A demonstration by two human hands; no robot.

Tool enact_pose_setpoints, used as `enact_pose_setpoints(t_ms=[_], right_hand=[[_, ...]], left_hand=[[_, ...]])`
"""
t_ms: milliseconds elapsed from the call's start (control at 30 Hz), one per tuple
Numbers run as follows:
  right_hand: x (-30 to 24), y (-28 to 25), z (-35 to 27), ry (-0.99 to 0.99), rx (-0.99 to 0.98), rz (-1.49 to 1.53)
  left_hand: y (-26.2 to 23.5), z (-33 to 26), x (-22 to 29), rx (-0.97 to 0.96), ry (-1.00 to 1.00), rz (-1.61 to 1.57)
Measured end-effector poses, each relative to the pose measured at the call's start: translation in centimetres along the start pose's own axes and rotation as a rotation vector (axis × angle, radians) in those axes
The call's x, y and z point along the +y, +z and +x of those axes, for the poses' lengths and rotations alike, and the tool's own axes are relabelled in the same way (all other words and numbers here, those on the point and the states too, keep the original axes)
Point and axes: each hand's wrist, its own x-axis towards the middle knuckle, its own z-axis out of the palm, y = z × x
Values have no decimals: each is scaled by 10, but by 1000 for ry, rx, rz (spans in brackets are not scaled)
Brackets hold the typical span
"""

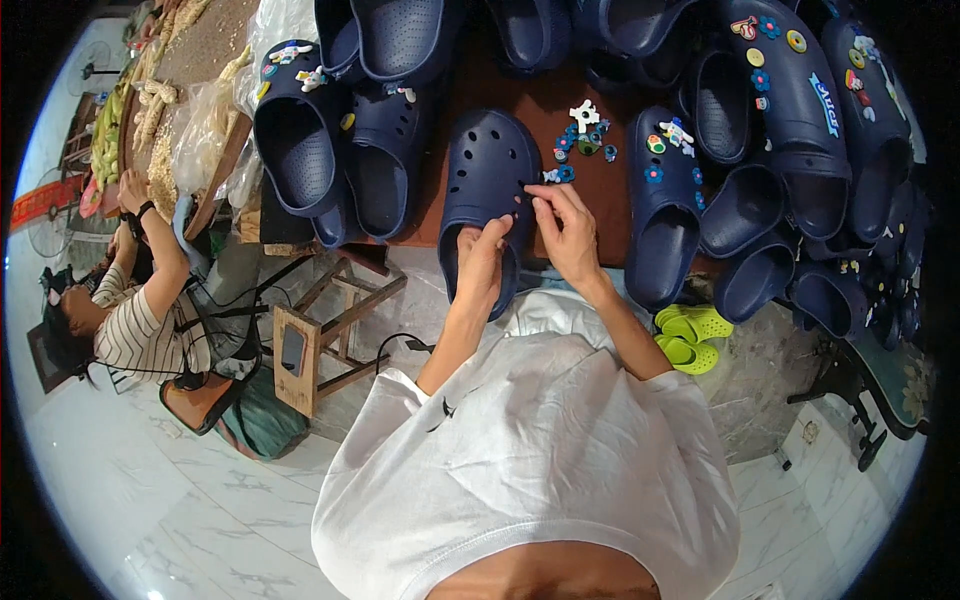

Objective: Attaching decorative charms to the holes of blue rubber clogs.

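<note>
Nearest: white-shirted torso of the wearer, both forearms reaching up to the table edge. Left hand (482,262) clasps the heel end of a navy foam clog (487,190), fingers curled over its rim, steadying it. Right hand (568,235) sits just beside the clog's right edge, fingertips pinched narrow near a hole in the upper; whether a charm is between them is too small to tell.

The clog lies toe away on the brown table (545,110), heel overhanging the near edge. It looks light, soft and a little springy, matte, so not slippery and not fragile. Best hold is probably around the heel rim or side wall, leaving the perforated upper free.

Just beyond the right hand: a small pile of loose charms (584,133), blue flowers and one white piece. Right of that, another navy clog with charms fitted (662,200). Lime-green sandals (692,335) on the floor below. Further back, a heap of more navy clogs (800,110) across the table. Far left, a seated person in a striped shirt (140,325), beside a wooden stool (315,335).
</note>
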Motion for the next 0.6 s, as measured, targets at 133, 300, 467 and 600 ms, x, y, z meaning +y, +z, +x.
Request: enact_pose_setpoints(t_ms=[133,300,467,600], right_hand=[[-11,3,-9,-8,-14,37],[-8,2,-12,-18,-19,45],[-9,-1,-11,-90,-36,-22],[-9,-1,-5,112,-104,212]], left_hand=[[2,-4,1,25,0,-51],[-8,-4,-9,21,62,5],[3,-10,-3,4,93,39],[2,-8,-9,-38,174,57]])
